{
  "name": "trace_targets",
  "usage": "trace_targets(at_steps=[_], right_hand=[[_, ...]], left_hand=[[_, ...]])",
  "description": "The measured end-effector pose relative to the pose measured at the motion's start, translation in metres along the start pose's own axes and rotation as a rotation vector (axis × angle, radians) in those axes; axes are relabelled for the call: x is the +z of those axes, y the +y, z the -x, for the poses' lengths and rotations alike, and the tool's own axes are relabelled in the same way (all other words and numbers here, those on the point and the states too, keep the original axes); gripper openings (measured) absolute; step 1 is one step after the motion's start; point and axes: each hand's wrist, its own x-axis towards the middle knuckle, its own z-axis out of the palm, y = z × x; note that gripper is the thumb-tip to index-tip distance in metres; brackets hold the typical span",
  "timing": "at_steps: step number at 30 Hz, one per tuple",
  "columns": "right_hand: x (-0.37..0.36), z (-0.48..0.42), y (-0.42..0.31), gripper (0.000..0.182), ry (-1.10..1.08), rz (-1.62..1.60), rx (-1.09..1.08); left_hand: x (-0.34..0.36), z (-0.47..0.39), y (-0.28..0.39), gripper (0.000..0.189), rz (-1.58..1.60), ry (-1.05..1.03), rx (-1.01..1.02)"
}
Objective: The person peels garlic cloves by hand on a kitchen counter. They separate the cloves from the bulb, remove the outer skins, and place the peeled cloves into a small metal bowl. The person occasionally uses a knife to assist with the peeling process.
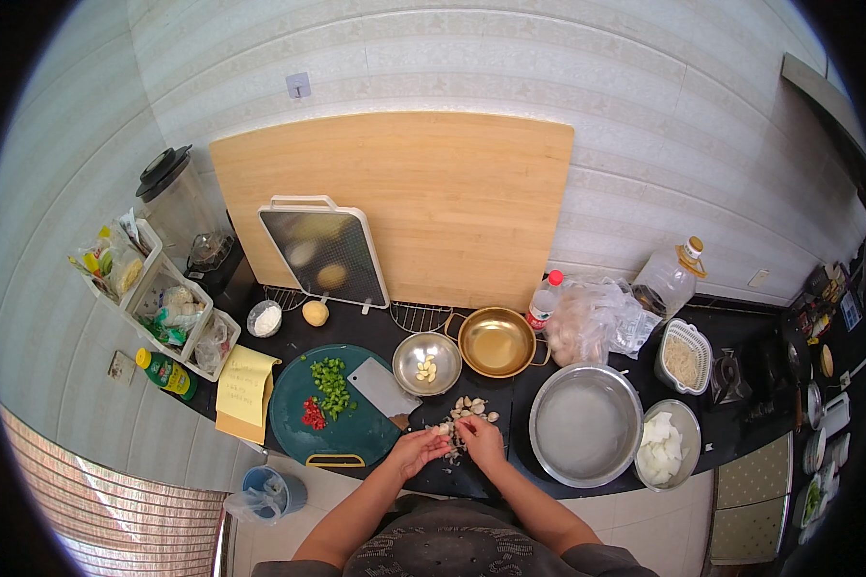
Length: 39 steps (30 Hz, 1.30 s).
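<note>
My left hand [420,448] holds a garlic clove [444,429] at its fingertips, low over the dark countertop. Close beside it, my right hand [480,440] has its fingers bent together; whether they grip skin or a clove is hidden. Unpeeled garlic cloves [474,407] lie in a loose heap just beyond both hands, with papery garlic skins [453,456] scattered beneath. Several peeled cloves [426,368] rest in a steel bowl [404,353]. Left of my hands, a cleaver [379,386] lies on a green cutting board [296,433] beside chopped green pepper [330,386] and chopped red pepper [313,414].
A gold-coloured pan [496,346] stands behind the garlic. To the right are a large metal basin [586,425] of cloudy liquid, a bowl of white slices [662,448] and a white basket [685,333]. A yellow notepad [245,389] and a blue bin [294,494] are at left.
</note>
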Motion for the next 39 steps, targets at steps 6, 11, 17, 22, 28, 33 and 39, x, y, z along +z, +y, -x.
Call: trace_targets(at_steps=[6, 11, 17, 22, 28, 33, 39], right_hand=[[-0.004, -0.005, 0.02, 0.018, -0.119, 0.09, 0.055], [0.016, -0.012, 0.046, 0.023, -0.168, -0.39, 0.018], [0.015, -0.015, 0.041, 0.014, -0.223, -0.327, 0.014], [-0.005, -0.012, 0.003, 0.013, -0.115, -0.06, 0.213], [0.008, -0.009, 0.034, 0.015, -0.105, -0.177, -0.021], [0.007, -0.007, 0.013, 0.018, -0.232, -0.346, -0.002], [0.012, -0.004, 0.016, 0.017, -0.261, -0.579, 0.1]], left_hand=[[0.003, 0.001, 0.002, 0.026, -0.059, 0.059, 0.066], [0.007, 0.001, 0.003, 0.027, -0.18, 0.096, 0.072], [0.003, -0.003, -0.006, 0.027, -0.353, 0.05, 0.193], [0.0, -0.004, -0.007, 0.024, -0.528, 0.033, 0.397], [0.003, -0.006, -0.006, 0.021, -0.792, 0.128, 0.555], [0.011, -0.001, -0.002, 0.02, -0.942, 0.186, 0.647], [0.02, 0.005, 0.003, 0.021, -0.984, 0.168, 0.792]])
